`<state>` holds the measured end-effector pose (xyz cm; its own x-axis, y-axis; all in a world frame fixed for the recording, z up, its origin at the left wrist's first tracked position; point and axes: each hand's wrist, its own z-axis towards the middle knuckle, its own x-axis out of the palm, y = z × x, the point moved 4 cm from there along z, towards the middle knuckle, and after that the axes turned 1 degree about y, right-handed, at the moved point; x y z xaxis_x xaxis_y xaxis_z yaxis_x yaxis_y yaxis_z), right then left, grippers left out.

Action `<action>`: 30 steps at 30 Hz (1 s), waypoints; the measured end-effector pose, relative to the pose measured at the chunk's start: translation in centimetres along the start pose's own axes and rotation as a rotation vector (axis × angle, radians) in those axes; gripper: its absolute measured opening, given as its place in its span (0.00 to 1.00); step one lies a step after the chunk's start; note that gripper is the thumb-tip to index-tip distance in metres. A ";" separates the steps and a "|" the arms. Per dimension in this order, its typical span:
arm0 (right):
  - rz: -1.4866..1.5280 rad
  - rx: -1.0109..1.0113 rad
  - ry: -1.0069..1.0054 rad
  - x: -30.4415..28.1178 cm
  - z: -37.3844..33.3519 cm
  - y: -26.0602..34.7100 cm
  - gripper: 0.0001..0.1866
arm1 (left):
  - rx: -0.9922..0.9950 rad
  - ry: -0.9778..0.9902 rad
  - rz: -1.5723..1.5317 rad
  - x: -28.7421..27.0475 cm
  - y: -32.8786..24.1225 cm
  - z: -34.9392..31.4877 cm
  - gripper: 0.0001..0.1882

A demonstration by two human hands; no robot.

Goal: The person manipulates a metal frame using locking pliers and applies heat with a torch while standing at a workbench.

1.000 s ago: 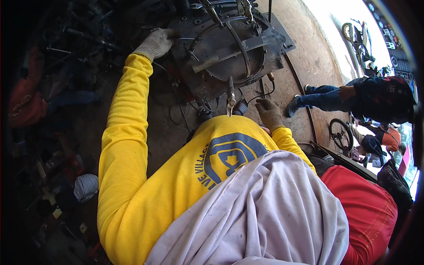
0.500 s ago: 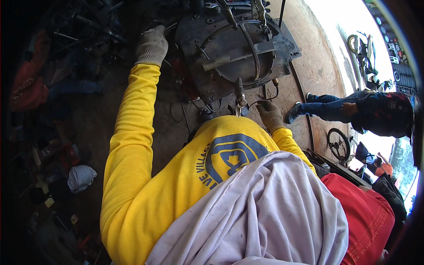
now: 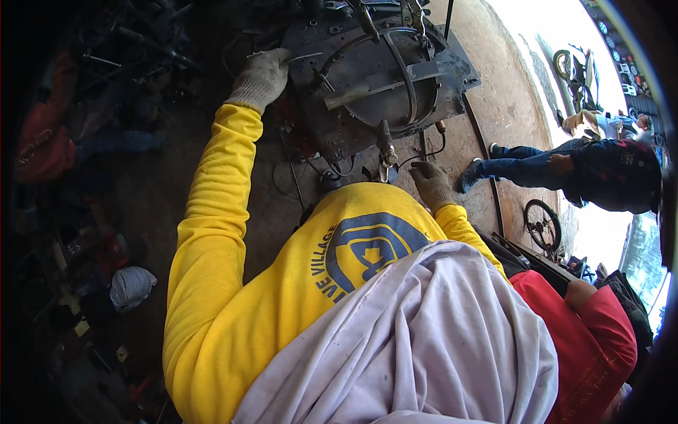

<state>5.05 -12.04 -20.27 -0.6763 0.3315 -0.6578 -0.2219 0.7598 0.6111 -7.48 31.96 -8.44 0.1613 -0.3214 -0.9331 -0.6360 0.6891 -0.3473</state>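
My left hand [image 3: 260, 79], in a knitted work glove, is closed around a thin metal rod [image 3: 306, 56] whose free end reaches over the left part of a dark metal work table [image 3: 304, 99]. On that table lies a round metal ring [image 3: 428, 113] with a curved strip and a flat bar [image 3: 385, 86] across it. Locking pliers [image 3: 385, 145] grip the table's near edge. My right hand [image 3: 432, 184], also gloved, is low to the right of these pliers, beside a black cable [image 3: 439, 151]. Its fingers are curled, and whatever they may hold is hidden.
More clamps [image 3: 364, 20] and a spanner [image 3: 337, 5] are at the table's far side. A person in jeans [image 3: 526, 166] stands to the right, near a bicycle wheel [image 3: 542, 226]. Someone in red [image 3: 575, 339] is close at my right. Dark clutter fills the left.
My left hand has moved right, toward the table, and the rod now lies over the tabletop. My right hand has stayed in place. The person in red has shifted an arm.
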 end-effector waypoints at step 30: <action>0.015 -0.026 0.001 0.7 0.5 -2.4 0.18 | -0.092 -0.029 0.258 -0.9 -1.1 0.6 0.13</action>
<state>5.44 -13.33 -22.38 -0.6802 0.3426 -0.6480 -0.2296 0.7399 0.6323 -6.48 31.86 -7.25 0.0059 -0.1234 -0.9923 -0.7246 0.6834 -0.0893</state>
